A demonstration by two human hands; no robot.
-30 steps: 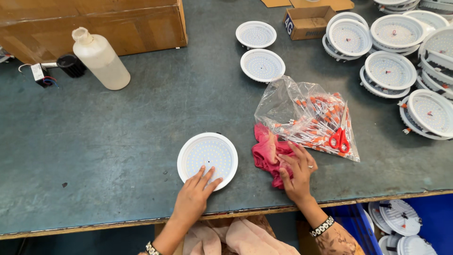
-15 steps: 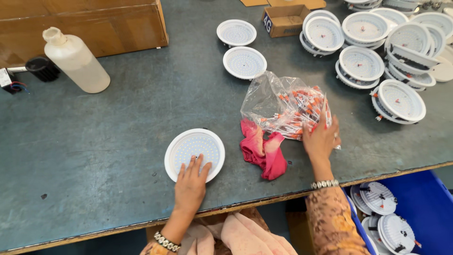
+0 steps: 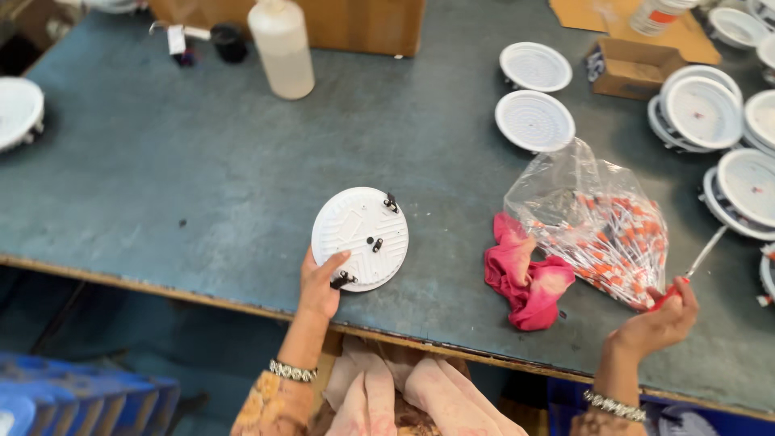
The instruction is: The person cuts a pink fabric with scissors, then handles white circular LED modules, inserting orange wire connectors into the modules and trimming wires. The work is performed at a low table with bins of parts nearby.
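Observation:
My left hand [image 3: 320, 284] grips the near edge of a round white lamp disc [image 3: 361, 237], which is tilted up with its ribbed back and small black clips facing me. My right hand [image 3: 658, 323] is at the table's front right, shut on a red-handled tool [image 3: 688, 274] with a thin metal shaft pointing up and right. Between the hands lie a crumpled pink cloth [image 3: 525, 278] and a clear plastic bag of orange and white small parts [image 3: 601, 226].
Two white discs [image 3: 534, 119] lie face down behind the bag. Stacks of white lamp discs [image 3: 702, 109] fill the right side beside a small cardboard box [image 3: 634, 67]. A translucent bottle [image 3: 282, 47] and a large carton stand at the back. Blue crates [image 3: 81, 396] sit below left.
My left hand has flipped the disc over and lifted its edge, so its back shows. My right hand left the bag and now holds the red-handled tool further right.

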